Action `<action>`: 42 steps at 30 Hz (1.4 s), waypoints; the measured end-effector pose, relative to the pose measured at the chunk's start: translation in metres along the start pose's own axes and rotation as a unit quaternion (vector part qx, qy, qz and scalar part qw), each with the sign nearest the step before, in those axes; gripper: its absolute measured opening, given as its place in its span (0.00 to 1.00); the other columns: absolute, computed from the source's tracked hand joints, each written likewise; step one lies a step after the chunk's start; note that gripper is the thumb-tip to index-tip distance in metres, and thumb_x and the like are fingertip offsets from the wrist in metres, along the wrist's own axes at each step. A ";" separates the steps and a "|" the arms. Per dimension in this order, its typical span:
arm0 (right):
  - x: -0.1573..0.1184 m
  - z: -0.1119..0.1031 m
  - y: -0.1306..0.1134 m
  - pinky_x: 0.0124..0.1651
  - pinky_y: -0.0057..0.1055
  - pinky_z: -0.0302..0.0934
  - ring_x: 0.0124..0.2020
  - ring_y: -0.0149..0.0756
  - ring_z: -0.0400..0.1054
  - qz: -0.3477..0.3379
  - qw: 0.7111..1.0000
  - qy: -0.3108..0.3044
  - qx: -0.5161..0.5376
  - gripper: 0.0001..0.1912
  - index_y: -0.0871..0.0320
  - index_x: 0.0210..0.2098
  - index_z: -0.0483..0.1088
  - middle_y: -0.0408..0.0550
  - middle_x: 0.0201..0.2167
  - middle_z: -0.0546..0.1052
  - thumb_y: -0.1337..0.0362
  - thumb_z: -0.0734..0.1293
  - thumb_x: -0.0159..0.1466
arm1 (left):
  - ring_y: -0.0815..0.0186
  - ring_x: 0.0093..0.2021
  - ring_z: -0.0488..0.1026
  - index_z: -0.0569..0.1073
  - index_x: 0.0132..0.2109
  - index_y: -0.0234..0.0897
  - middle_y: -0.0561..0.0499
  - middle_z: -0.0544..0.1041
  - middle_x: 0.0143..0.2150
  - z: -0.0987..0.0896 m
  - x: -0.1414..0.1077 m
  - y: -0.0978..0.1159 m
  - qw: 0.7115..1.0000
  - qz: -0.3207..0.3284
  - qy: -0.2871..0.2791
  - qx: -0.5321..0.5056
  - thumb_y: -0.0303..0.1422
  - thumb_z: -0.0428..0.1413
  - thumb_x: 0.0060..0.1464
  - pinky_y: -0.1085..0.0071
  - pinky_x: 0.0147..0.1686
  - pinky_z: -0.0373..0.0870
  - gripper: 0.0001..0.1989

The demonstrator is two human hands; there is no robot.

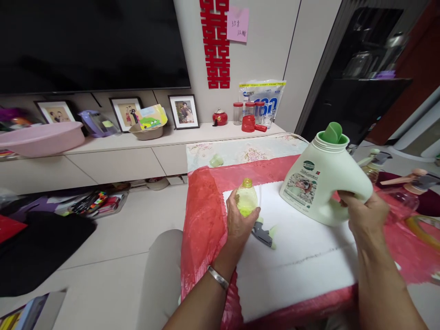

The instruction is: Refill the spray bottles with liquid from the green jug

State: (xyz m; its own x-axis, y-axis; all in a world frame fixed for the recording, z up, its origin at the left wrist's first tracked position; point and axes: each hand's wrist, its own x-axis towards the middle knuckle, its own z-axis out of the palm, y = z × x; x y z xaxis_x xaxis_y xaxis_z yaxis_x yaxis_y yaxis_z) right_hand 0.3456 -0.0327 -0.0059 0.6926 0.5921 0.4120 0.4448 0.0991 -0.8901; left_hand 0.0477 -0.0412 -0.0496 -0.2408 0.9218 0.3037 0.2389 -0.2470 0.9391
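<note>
My left hand (240, 219) is wrapped round a small clear yellow-green bottle (248, 199) with an open neck and some liquid at its bottom. Just right of that hand, a grey and pale green spray trigger head (264, 233) lies on the white cloth (302, 252). The handle of a large pale green detergent jug (323, 178) is in the grip of my right hand (369, 215). A green spout (332, 134) shows in the jug's uncapped mouth. The jug leans slightly and stands apart from the bottle. Whether its base touches the cloth I cannot tell.
Red plastic sheeting (202, 206) covers the table under the cloth. A pale green cap (216, 160) lies at the far edge. Spray bottles (400, 197) and a tape roll (424, 229) sit at the right. Behind, a low cabinet (120, 158) bears picture frames, jars and a pink basin (44, 137).
</note>
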 end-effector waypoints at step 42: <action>0.026 -0.046 -0.166 0.35 0.34 0.59 0.29 0.38 0.70 -0.101 0.795 -0.281 -0.528 0.29 0.46 0.36 0.71 0.39 0.27 0.75 0.45 0.56 0.38 | 0.49 0.61 0.67 0.60 0.60 0.38 0.39 0.69 0.57 0.007 -0.005 0.005 1.000 -0.015 0.004 -0.012 0.26 0.67 0.39 0.52 0.62 0.64 0.41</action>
State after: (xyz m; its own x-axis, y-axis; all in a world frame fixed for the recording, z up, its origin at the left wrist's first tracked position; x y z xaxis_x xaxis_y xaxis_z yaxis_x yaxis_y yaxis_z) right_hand 0.3159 -0.0702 0.1617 0.3155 0.9426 0.1098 0.9489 -0.3136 -0.0345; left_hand 0.0565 -0.0449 -0.0477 -0.2551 0.9265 0.2766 0.2086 -0.2266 0.9514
